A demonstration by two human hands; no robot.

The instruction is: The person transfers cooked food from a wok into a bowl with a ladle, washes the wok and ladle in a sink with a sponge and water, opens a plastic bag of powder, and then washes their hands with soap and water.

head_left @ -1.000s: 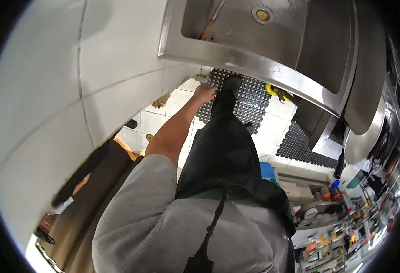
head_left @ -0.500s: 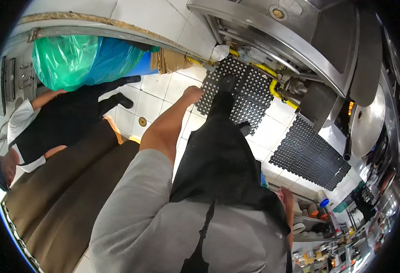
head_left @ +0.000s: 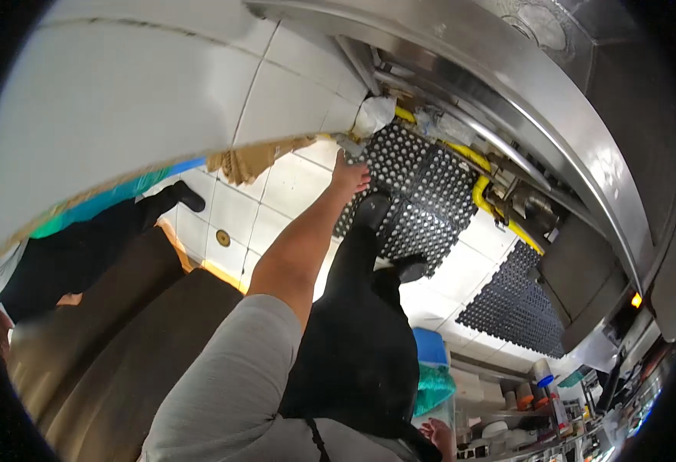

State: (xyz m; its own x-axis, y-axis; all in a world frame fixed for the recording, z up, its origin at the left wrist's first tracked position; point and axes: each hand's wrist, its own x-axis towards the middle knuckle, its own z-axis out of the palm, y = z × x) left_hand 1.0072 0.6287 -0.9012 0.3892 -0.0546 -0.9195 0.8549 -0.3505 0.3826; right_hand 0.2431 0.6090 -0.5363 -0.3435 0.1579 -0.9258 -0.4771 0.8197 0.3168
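My left hand is stretched forward over the tiled floor and the near edge of a black rubber mat. Its fingers are loosely bent and apart, with nothing visible in them. Just beyond the fingertips is a small grey piece at the wall's edge, beside a crumpled white bag. Low at my right side hangs my right hand, partly cut off by my body, its fingers slightly curled and holding nothing visible. Close to it are a green plastic bag and a blue container.
A steel counter curves along the right, with yellow pipe beneath it. Another rubber mat lies further right. Brown cardboard hangs by the white wall. At left, a person in black stands beyond a brown padded surface.
I have stepped closer to the counter and wall. My left hand has reached further forward and its fingers have loosened. The green bag and blue container by my right hand have come into fuller view.
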